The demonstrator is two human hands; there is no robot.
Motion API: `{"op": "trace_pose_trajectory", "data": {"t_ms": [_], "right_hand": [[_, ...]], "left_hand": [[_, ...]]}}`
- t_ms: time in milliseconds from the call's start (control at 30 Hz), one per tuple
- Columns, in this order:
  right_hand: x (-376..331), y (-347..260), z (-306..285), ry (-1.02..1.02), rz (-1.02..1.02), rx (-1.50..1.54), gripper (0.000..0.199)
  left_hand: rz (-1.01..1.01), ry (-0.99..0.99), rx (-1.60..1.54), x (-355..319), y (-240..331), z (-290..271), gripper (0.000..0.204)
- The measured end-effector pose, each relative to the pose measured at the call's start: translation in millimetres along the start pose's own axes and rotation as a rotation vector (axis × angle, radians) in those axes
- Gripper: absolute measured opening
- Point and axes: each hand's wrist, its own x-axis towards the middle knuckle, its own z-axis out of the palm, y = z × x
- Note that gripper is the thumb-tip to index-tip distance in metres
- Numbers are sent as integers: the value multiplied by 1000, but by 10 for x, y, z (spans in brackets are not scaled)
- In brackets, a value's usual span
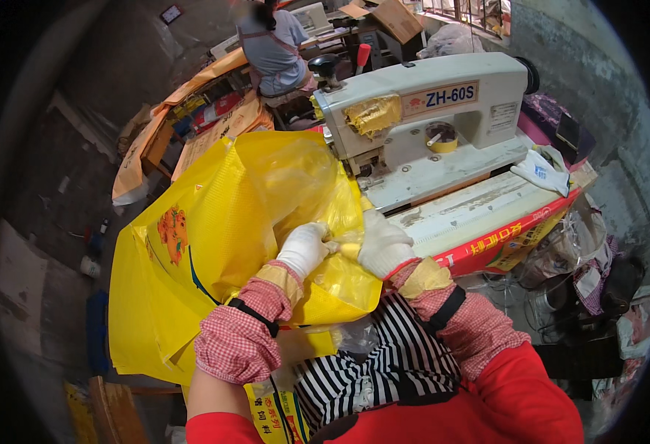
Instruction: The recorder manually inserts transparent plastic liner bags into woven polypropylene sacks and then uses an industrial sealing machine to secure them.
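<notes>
A large yellow woven plastic sack with a red animal print spreads over my lap and up against the head of a white industrial sewing machine. My left hand, in a white glove, is closed on the sack's bunched edge, close to a thin clear liner that shows at its opening. Just to its right, my right hand, also gloved, grips the same edge beside the machine bed. The two hands almost meet. The sack's folds partly hide the fingertips and the needle area.
A roll of yellow tape sits on the machine bed. A white glove lies at the bed's right end. Farther back, a person sits near orange sacks. Plastic bags and cloth crowd the right side.
</notes>
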Motion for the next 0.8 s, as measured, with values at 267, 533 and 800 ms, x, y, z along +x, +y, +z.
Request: {"op": "trace_pose_trajectory", "data": {"t_ms": [267, 533, 800], "right_hand": [[218, 143, 20, -92, 270, 4, 55], [-61, 445, 177, 25, 184, 397, 71], [-20, 632, 338, -387, 86, 1017, 43]], "left_hand": [[-24, -55, 54, -4, -14, 12, 33], [151, 222, 93, 91, 130, -101, 39], [130, 211, 42, 410, 321, 14, 42]]}}
